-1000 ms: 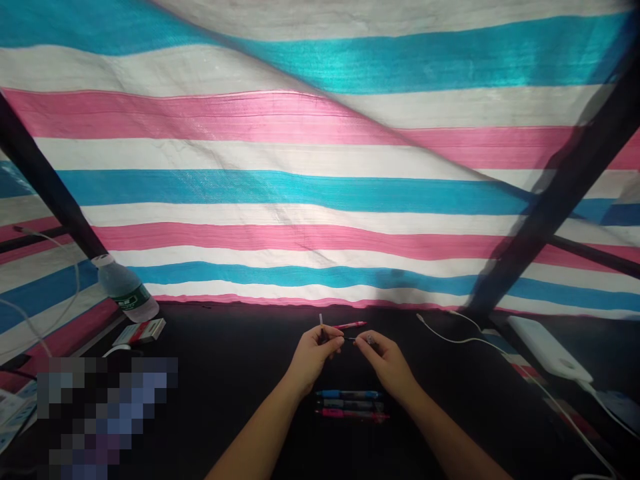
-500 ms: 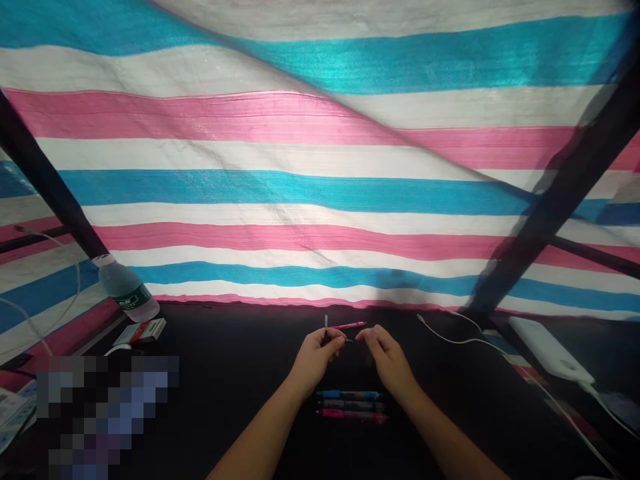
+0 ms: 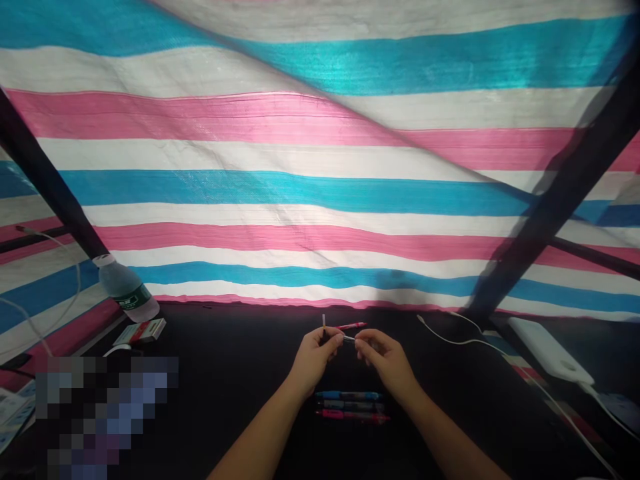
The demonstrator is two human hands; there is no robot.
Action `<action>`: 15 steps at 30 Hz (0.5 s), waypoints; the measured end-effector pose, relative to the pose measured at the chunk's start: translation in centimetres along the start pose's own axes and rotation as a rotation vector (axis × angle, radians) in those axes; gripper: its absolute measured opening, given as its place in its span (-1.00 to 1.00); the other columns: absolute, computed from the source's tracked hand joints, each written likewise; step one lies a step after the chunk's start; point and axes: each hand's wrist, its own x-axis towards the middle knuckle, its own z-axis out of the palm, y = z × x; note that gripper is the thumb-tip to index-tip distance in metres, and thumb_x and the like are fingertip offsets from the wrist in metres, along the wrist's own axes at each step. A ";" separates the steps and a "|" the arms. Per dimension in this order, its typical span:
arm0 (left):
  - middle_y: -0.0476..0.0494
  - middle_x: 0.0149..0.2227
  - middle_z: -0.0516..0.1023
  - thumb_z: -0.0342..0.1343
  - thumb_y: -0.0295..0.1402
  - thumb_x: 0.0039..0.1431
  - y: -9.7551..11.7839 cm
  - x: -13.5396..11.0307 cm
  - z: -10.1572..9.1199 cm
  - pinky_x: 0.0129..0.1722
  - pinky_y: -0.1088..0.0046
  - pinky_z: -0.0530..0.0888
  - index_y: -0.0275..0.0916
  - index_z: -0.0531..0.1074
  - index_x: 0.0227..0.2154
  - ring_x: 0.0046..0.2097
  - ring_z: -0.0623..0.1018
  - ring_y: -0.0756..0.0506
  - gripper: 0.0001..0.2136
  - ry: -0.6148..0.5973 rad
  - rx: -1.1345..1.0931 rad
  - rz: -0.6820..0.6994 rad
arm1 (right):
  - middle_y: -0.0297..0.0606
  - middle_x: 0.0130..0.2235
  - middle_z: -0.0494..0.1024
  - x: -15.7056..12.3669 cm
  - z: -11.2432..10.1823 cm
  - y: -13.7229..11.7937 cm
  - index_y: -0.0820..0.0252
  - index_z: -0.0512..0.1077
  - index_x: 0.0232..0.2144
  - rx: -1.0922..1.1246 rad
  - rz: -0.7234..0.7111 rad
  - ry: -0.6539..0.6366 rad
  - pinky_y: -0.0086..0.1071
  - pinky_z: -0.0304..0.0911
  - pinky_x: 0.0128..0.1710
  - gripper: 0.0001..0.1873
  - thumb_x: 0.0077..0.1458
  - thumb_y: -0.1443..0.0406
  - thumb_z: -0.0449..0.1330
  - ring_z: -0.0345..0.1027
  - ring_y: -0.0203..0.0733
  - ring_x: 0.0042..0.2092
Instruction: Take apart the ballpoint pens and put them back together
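My left hand (image 3: 313, 357) is closed in a pinch. A slim tube like a pen refill (image 3: 324, 321), pale at its top and dark lower down, sticks up from its fingers. Between both hands spans a small thin silvery piece (image 3: 349, 339), too small to name. My right hand (image 3: 387, 360) pinches its right end, while the left thumb and finger are at the other. Just beyond the hands lies a red pen (image 3: 354, 326), partly covered by the left fingers. Nearer me, a blue pen (image 3: 350, 395), a dark pen (image 3: 350, 405) and a pinkish-red pen (image 3: 350, 416) lie in a row.
On the black tabletop (image 3: 225, 387), a plastic bottle (image 3: 131, 293) and a small box (image 3: 145, 331) stand at the left. A white power bank (image 3: 553, 350) with a cable (image 3: 530, 377) lies to the right. Striped sheeting (image 3: 300, 193) hangs behind, between dark poles (image 3: 550, 213).
My right hand's fingertips have closed on the right end of the silvery piece, which now shows more clearly between the hands. The left hand has barely shifted; the pens lie as before.
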 end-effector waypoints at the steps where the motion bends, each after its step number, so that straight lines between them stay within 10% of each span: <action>1: 0.00 -0.50 0.40 0.32 -0.12 0.13 0.1 0.0 0.0 -0.45 0.49 0.20 -0.31 0.62 -0.27 -0.46 0.30 0.01 -0.69 0.005 0.009 0.003 | -0.31 -0.47 0.51 0.0 0.1 0.1 0.16 0.57 -0.27 0.013 0.011 -0.036 -0.36 0.24 -0.44 -0.67 0.07 0.04 0.39 0.36 -0.20 -0.44; 8: -0.12 -0.25 0.54 0.28 -0.29 0.15 0.7 -0.4 0.0 -0.18 0.40 0.34 -0.23 0.61 -0.04 -0.25 0.44 -0.09 -0.68 -0.126 -0.010 0.030 | -0.23 -0.23 0.59 -0.2 0.5 0.2 0.14 0.53 -0.15 0.106 0.031 -0.244 -0.19 0.35 -0.10 -0.74 0.16 0.14 0.32 0.46 -0.08 -0.19; 15: -0.12 -0.15 0.45 0.08 -0.46 0.20 0.0 0.2 -1.1 -0.07 0.35 0.35 -0.18 0.58 0.00 -0.13 0.43 -0.12 -0.66 -0.139 0.263 0.133 | -0.37 -0.43 0.34 0.8 -1.0 1.1 0.14 0.33 -0.49 0.176 -0.001 -0.054 -0.37 0.15 -0.34 -0.82 0.15 0.26 0.17 0.18 -0.22 -0.37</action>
